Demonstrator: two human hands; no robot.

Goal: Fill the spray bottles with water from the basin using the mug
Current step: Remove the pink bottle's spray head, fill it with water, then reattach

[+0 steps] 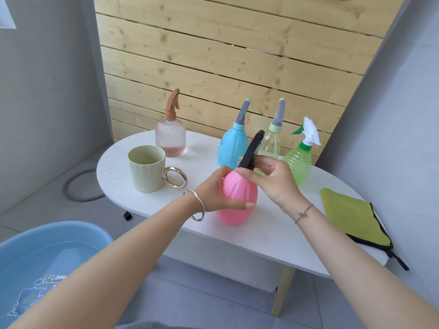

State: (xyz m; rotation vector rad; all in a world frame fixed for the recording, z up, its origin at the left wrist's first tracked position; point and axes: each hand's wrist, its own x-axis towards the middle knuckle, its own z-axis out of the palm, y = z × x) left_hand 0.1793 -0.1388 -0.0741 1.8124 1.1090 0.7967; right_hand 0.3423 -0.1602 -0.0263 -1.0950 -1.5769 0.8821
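Observation:
A pink spray bottle (240, 200) stands near the front edge of the white oval table (273, 231). My left hand (213, 193) grips its body. My right hand (270, 179) pinches its black spray head (251, 150) at the neck. A pale green mug (146, 168) with a gold ring handle stands to the left. At the back stand a ribbed pink glass bottle (170, 136), a blue bottle (232, 146), a clear yellowish bottle (272, 141) and a green bottle (298, 160). The blue basin (47, 233) of water sits on the floor at lower left.
A folded yellow-green cloth (354, 217) lies on the table's right end. A grey hose ring (80, 186) and a small black cap (127, 215) lie on the floor left of the table. A wooden slat wall stands behind.

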